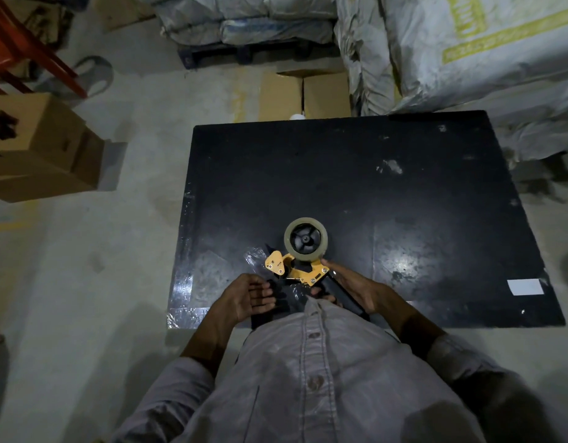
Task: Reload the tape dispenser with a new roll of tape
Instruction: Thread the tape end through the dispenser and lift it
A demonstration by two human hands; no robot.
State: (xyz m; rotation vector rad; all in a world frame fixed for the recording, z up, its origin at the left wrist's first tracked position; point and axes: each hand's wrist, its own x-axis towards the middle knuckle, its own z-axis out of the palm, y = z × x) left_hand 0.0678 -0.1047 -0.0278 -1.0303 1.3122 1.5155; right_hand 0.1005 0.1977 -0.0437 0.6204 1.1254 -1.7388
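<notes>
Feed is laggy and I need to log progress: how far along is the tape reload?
Done: a tape roll already sits on the hub of the yellow tape dispenser. In hand: the right hand grips the dispenser's frame; the left hand curls its fingers at its dark near end. Left: threading the tape end to the blade, which I cannot see done.

Black table [404, 187], right hand [356, 286] gripping tape dispenser [295, 274], roll [305, 222] apparently mounted
</notes>
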